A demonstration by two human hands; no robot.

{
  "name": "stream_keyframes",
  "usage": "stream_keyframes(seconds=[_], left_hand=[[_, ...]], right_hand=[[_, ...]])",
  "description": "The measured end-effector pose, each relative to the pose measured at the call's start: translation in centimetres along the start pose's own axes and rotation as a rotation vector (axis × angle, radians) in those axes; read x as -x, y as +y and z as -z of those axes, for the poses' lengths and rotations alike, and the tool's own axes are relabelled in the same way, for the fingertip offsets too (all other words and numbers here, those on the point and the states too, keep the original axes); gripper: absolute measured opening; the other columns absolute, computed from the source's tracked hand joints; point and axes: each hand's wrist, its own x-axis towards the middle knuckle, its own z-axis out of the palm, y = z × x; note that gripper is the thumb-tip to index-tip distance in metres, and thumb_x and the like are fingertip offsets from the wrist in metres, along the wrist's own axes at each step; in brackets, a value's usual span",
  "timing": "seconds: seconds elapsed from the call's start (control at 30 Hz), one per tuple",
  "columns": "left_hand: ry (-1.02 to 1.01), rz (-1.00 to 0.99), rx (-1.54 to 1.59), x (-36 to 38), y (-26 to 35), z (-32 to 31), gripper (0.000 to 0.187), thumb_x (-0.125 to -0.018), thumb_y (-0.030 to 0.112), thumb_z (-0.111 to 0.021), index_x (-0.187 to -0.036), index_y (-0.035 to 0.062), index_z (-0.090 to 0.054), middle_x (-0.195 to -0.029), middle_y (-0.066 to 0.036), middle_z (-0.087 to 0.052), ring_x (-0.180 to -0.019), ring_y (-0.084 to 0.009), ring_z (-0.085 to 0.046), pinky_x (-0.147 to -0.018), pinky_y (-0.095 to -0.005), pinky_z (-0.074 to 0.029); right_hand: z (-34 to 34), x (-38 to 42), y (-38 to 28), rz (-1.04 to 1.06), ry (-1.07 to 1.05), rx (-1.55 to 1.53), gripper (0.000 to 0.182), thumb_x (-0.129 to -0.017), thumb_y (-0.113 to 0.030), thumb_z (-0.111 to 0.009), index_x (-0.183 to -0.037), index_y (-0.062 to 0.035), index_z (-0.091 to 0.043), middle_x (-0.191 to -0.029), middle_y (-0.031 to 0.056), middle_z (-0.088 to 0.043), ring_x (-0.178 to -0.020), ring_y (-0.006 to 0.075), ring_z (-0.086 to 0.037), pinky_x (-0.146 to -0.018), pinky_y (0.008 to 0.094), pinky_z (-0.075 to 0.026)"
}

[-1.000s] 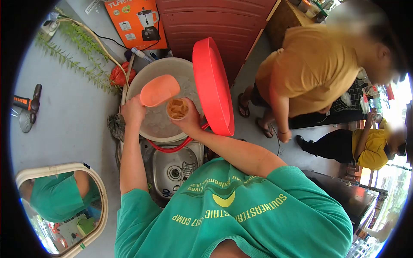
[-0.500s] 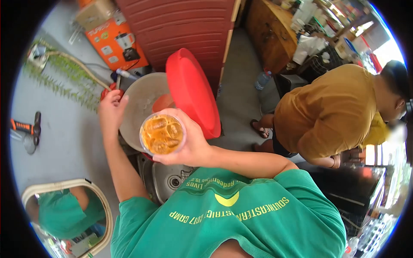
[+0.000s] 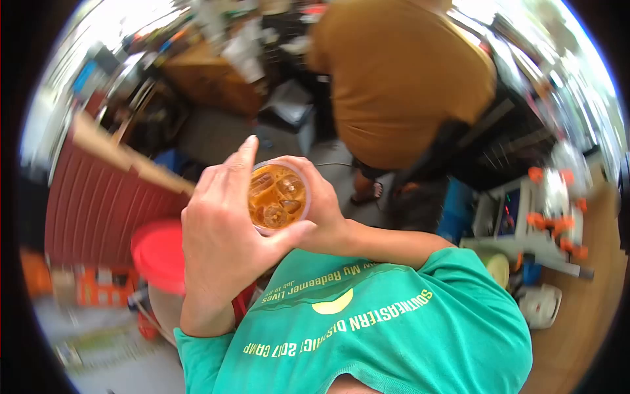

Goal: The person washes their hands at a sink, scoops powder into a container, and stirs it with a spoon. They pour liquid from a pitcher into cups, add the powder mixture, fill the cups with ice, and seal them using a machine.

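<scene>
A clear cup (image 3: 279, 197) of iced orange-brown drink stands upright in my right hand (image 3: 321, 202), whose fingers wrap round its far and right sides. My left hand (image 3: 220, 230) is at the cup's left side, palm toward it, with fingers stretched out and thumb pointing right along its near side. Whether the left palm presses on the cup is hard to tell. Ice cubes float in the drink. The cup is above the chest of my green shirt (image 3: 387, 308).
A person in a brown shirt (image 3: 407, 85) stands ahead. To the left are a maroon panel (image 3: 98, 210) and a red lid (image 3: 159, 256) on a bin. A wooden cabinet (image 3: 213, 75) is farther back. Shelving with orange-ended items (image 3: 554, 210) stands at the right.
The view has swung right, away from the sink and bin. My left hand has left the bin's far-left side and come up beside the cup. My right hand still holds the cup.
</scene>
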Motion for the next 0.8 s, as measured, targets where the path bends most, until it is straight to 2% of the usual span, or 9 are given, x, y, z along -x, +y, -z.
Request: stream_keyframes(seconds=[0.1,0.2,0.5,0.57,0.63,0.67,0.7,0.77,0.8], left_hand=[[-0.096,-0.204,0.045,-5.0,4.3,-4.5,0.103,-0.050,0.041,-0.092,-0.137,-0.0012,-0.056,-0.107,-0.018,-0.069,-0.098,-0.0344,-0.067,-0.087,-0.0442,-0.053],[-0.300,-0.333,0.183,-8.8,9.3,-8.8,0.090,-0.053,0.032,-0.088,-0.133,0.0038,-0.058,-0.100,-0.017,-0.070,-0.094,-0.0340,-0.068,-0.086,-0.0431,-0.053],[-0.605,-0.815,0.402,-15.7,23.2,-23.3,0.075,-0.058,0.026,-0.084,-0.125,0.0080,-0.055,-0.099,-0.016,-0.069,-0.097,-0.0344,-0.067,-0.086,-0.0434,-0.053],[-0.676,-0.922,0.455,-17.2,25.4,-26.4,0.070,-0.062,0.024,-0.080,-0.125,0.0061,-0.055,-0.104,-0.015,-0.070,-0.097,-0.0353,-0.067,-0.083,-0.0453,-0.054],[-0.715,-1.001,0.492,-18.5,27.4,-29.2,0.068,-0.063,0.023,-0.080,-0.124,0.0068,-0.055,-0.105,-0.015,-0.070,-0.098,-0.0358,-0.066,-0.084,-0.0459,-0.054],[-0.682,-1.064,0.519,-19.0,28.4,-30.6,0.069,-0.063,0.022,-0.080,-0.125,0.0071,-0.055,-0.105,-0.016,-0.070,-0.098,-0.0360,-0.066,-0.083,-0.0462,-0.054],[-0.652,-1.131,0.547,-19.5,29.2,-31.8,0.069,-0.063,0.022,-0.080,-0.126,0.0073,-0.055,-0.105,-0.016,-0.070,-0.098,-0.0362,-0.066,-0.083,-0.0465,-0.054],[-0.673,-1.227,0.597,-20.5,30.8,-34.1,0.070,-0.063,0.021,-0.080,-0.126,0.0070,-0.055,-0.104,-0.016,-0.070,-0.097,-0.0365,-0.066,-0.083,-0.0467,-0.054],[-0.700,-1.260,0.606,-21.0,31.5,-35.2,0.070,-0.062,0.021,-0.080,-0.126,0.0071,-0.055,-0.104,-0.016,-0.070,-0.097,-0.0365,-0.066,-0.083,-0.0464,-0.054]], right_hand=[[7.1,1.9,-0.3,-0.091,0.189,0.100,0.078,-0.066,-0.015,-0.090,-0.130,-0.0003,-0.048,-0.120,0.0166,-0.057,-0.110,0.0318,-0.062,-0.094,0.0396,-0.052],[13.2,4.1,-0.7,-0.007,0.325,0.319,0.075,-0.069,-0.013,-0.086,-0.132,-0.0023,-0.046,-0.124,0.0179,-0.054,-0.113,0.0353,-0.057,-0.097,0.0409,-0.049],[26.0,14.2,-0.2,-0.205,0.918,0.578,0.077,-0.068,-0.016,-0.090,-0.133,-0.0038,-0.050,-0.133,0.0169,-0.053,-0.123,0.0307,-0.055,-0.104,0.0386,-0.045],[27.8,18.9,2.2,-0.565,1.038,0.825,0.079,-0.070,-0.017,-0.090,-0.135,-0.0027,-0.048,-0.139,0.0169,-0.051,-0.127,0.0323,-0.053,-0.104,0.0392,-0.045],[29.8,26.1,9.6,-0.876,1.321,0.250,0.076,-0.075,-0.016,-0.085,-0.139,-0.0068,-0.046,-0.143,0.0131,-0.049,-0.135,0.0322,-0.047,-0.103,0.0470,-0.044],[31.9,28.3,10.9,-0.809,1.524,-0.216,0.071,-0.076,-0.014,-0.082,-0.137,-0.0101,-0.046,-0.140,0.0099,-0.050,-0.137,0.0308,-0.044,-0.104,0.0512,-0.041],[34.3,30.0,12.1,-0.681,1.683,-0.701,0.066,-0.077,-0.012,-0.079,-0.135,-0.0133,-0.047,-0.137,0.0067,-0.052,-0.139,0.0294,-0.041,-0.104,0.0555,-0.039],[37.9,31.3,16.4,0.007,1.962,-0.760,0.054,-0.078,-0.007,-0.073,-0.125,-0.0183,-0.049,-0.130,0.0027,-0.053,-0.138,0.0241,-0.040,-0.104,0.0576,-0.035],[39.8,30.8,17.1,0.044,1.986,-0.741,0.054,-0.078,-0.007,-0.073,-0.125,-0.0183,-0.049,-0.130,0.0027,-0.053,-0.138,0.0241,-0.040,-0.104,0.0576,-0.035]])
